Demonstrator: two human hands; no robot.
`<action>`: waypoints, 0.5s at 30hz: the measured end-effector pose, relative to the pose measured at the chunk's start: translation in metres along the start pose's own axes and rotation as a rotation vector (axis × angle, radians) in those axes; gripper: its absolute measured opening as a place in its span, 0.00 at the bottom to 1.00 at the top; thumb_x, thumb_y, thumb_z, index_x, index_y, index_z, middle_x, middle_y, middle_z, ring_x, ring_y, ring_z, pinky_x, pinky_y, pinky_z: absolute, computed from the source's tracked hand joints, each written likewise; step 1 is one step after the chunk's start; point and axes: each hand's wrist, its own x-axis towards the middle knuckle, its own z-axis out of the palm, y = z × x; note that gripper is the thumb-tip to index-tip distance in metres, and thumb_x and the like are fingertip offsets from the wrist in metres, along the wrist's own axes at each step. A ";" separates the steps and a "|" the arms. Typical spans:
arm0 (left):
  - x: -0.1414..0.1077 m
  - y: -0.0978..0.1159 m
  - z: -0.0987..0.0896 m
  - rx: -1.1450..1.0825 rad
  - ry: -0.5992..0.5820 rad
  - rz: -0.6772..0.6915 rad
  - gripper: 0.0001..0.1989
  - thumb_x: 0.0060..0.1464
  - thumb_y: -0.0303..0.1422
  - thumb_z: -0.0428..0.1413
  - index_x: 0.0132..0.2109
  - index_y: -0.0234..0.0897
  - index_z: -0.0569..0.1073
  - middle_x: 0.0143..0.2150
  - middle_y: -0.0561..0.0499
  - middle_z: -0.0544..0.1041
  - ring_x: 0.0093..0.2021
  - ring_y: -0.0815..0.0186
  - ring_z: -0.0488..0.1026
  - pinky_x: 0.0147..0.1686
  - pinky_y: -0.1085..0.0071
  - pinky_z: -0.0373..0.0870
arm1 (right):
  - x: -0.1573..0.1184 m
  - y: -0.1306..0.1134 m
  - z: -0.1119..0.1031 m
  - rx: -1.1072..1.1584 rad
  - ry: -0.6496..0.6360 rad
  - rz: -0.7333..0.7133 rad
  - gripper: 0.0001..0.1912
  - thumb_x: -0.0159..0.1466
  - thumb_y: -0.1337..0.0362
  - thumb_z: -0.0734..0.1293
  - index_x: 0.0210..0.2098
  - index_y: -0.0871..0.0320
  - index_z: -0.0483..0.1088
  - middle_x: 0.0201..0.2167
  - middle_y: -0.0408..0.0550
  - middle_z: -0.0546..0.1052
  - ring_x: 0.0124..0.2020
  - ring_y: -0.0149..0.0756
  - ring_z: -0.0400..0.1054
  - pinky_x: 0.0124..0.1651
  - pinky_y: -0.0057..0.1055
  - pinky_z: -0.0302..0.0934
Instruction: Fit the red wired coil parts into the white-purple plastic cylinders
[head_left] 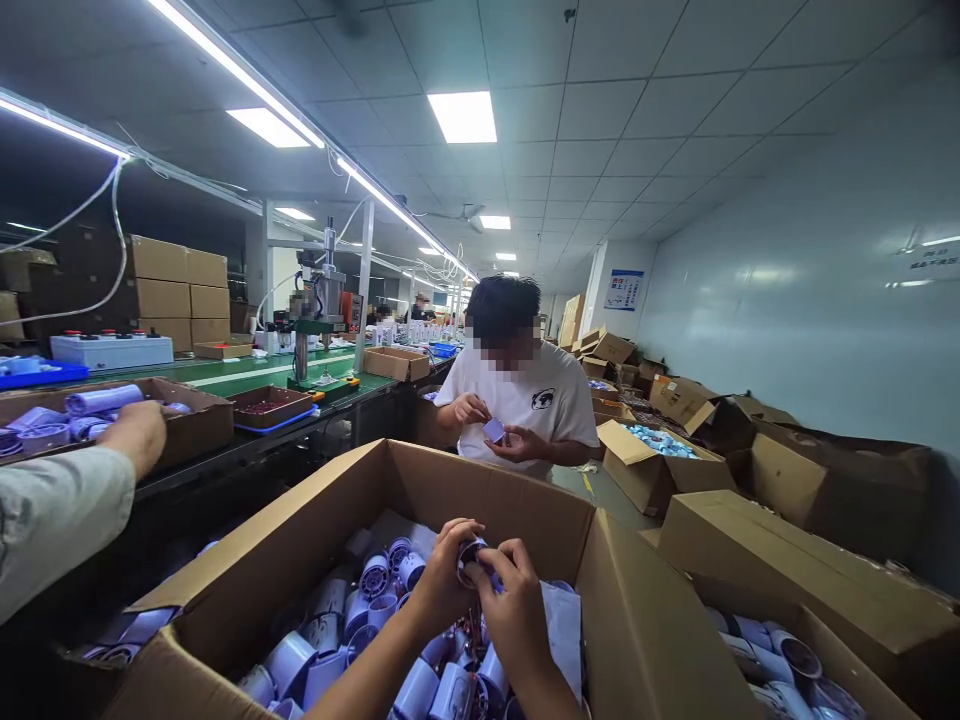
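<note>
- Cylindrical housing (471, 551): held above the open carton (495, 490), between the person's two hands.
- Left hand (444, 572): curled around the housing's side, gripping it.
- Right hand (517, 598): fingertips at the open mouth; I cannot tell whether they grip anything.
- Risk: the left hand seems to carry the hold, so a hard push or twist from the right could slip the housing loose — it would likely drop among similar parts. Pressing off-centre might also scuff the rim.
- Direction: the mouth faces up toward the wearer; the long axis seems to run down and away, though fingers hide most of the body.
- Below: pale housings (291, 660) lie jumbled in the carton.
- Beyond: a co-worker (551, 400) holds a small pale part (495, 431); leftward — a green bench (225, 372).
</note>
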 end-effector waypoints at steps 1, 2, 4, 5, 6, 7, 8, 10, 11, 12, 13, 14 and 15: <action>0.000 0.001 0.000 -0.010 0.002 -0.004 0.29 0.37 0.18 0.52 0.49 0.41 0.65 0.44 0.48 0.70 0.44 0.63 0.71 0.42 0.66 0.70 | 0.000 -0.001 0.001 0.011 0.026 0.013 0.03 0.57 0.68 0.65 0.30 0.55 0.71 0.28 0.43 0.69 0.30 0.33 0.66 0.35 0.28 0.60; 0.000 0.001 -0.001 -0.015 0.001 -0.015 0.29 0.37 0.18 0.52 0.49 0.41 0.65 0.44 0.48 0.70 0.44 0.63 0.71 0.42 0.66 0.70 | 0.000 -0.002 0.002 0.016 0.051 0.035 0.02 0.56 0.68 0.66 0.29 0.55 0.70 0.28 0.43 0.69 0.29 0.34 0.65 0.34 0.28 0.60; 0.001 0.002 -0.003 -0.005 -0.018 -0.050 0.28 0.36 0.19 0.54 0.49 0.41 0.66 0.44 0.47 0.71 0.45 0.61 0.70 0.43 0.65 0.70 | 0.002 -0.005 0.002 0.013 0.083 0.097 0.04 0.53 0.70 0.66 0.27 0.55 0.67 0.26 0.41 0.69 0.28 0.34 0.65 0.32 0.28 0.59; 0.001 0.003 -0.003 0.009 -0.036 -0.070 0.27 0.36 0.20 0.54 0.48 0.41 0.66 0.45 0.47 0.71 0.46 0.61 0.70 0.43 0.64 0.70 | 0.002 -0.007 0.001 0.010 0.084 0.135 0.05 0.53 0.70 0.66 0.27 0.55 0.66 0.25 0.41 0.69 0.27 0.34 0.64 0.32 0.28 0.58; 0.001 0.004 -0.004 0.028 -0.057 -0.086 0.26 0.36 0.21 0.55 0.46 0.40 0.67 0.44 0.47 0.72 0.47 0.60 0.70 0.44 0.63 0.69 | 0.003 -0.009 0.000 0.010 0.074 0.172 0.05 0.52 0.70 0.66 0.27 0.55 0.65 0.24 0.41 0.69 0.26 0.34 0.64 0.31 0.28 0.58; 0.002 0.004 -0.005 0.050 -0.077 -0.098 0.24 0.36 0.22 0.56 0.45 0.40 0.67 0.44 0.47 0.72 0.47 0.59 0.70 0.45 0.62 0.69 | 0.004 -0.010 -0.001 0.014 0.058 0.203 0.05 0.52 0.70 0.66 0.27 0.55 0.65 0.24 0.41 0.70 0.26 0.34 0.64 0.31 0.28 0.58; 0.002 0.005 -0.005 0.073 -0.093 -0.104 0.22 0.36 0.23 0.56 0.43 0.40 0.68 0.43 0.47 0.73 0.48 0.58 0.70 0.46 0.60 0.68 | 0.005 -0.011 -0.002 0.023 0.043 0.225 0.05 0.52 0.70 0.66 0.28 0.55 0.66 0.25 0.41 0.70 0.27 0.35 0.65 0.32 0.29 0.58; 0.003 0.008 -0.005 0.118 -0.125 -0.112 0.20 0.37 0.23 0.55 0.42 0.39 0.69 0.42 0.46 0.74 0.48 0.57 0.70 0.47 0.59 0.67 | 0.007 -0.012 -0.005 0.043 0.022 0.245 0.07 0.52 0.70 0.65 0.31 0.56 0.68 0.26 0.43 0.71 0.28 0.35 0.66 0.33 0.29 0.59; 0.003 0.010 -0.005 0.140 -0.142 -0.116 0.19 0.37 0.23 0.55 0.41 0.39 0.70 0.42 0.46 0.74 0.47 0.57 0.70 0.47 0.58 0.66 | 0.007 -0.011 -0.006 0.050 0.015 0.248 0.08 0.52 0.71 0.65 0.32 0.56 0.68 0.26 0.43 0.72 0.28 0.36 0.66 0.34 0.30 0.60; 0.003 0.011 -0.004 0.160 -0.161 -0.121 0.19 0.37 0.23 0.54 0.41 0.39 0.70 0.42 0.46 0.75 0.47 0.57 0.70 0.47 0.58 0.66 | 0.008 -0.011 -0.006 0.058 0.009 0.246 0.10 0.51 0.71 0.64 0.34 0.56 0.69 0.28 0.44 0.73 0.29 0.36 0.67 0.35 0.30 0.60; 0.004 0.013 -0.003 0.176 -0.180 -0.124 0.20 0.36 0.23 0.54 0.41 0.39 0.71 0.42 0.46 0.75 0.47 0.57 0.71 0.47 0.58 0.66 | 0.008 -0.010 -0.007 0.062 0.002 0.245 0.12 0.51 0.72 0.63 0.35 0.56 0.69 0.29 0.45 0.74 0.31 0.37 0.68 0.37 0.30 0.61; 0.004 0.014 -0.003 0.188 -0.200 -0.123 0.21 0.35 0.22 0.53 0.41 0.40 0.71 0.42 0.46 0.75 0.46 0.57 0.71 0.47 0.59 0.66 | 0.008 -0.010 -0.007 0.061 -0.009 0.243 0.14 0.51 0.73 0.62 0.36 0.56 0.69 0.31 0.46 0.74 0.33 0.38 0.68 0.39 0.31 0.61; 0.004 0.015 -0.003 0.194 -0.218 -0.117 0.21 0.35 0.22 0.53 0.41 0.40 0.72 0.42 0.46 0.75 0.46 0.57 0.71 0.47 0.59 0.66 | 0.008 -0.010 -0.007 0.053 -0.023 0.240 0.16 0.51 0.75 0.61 0.37 0.56 0.69 0.34 0.47 0.75 0.36 0.39 0.69 0.42 0.31 0.61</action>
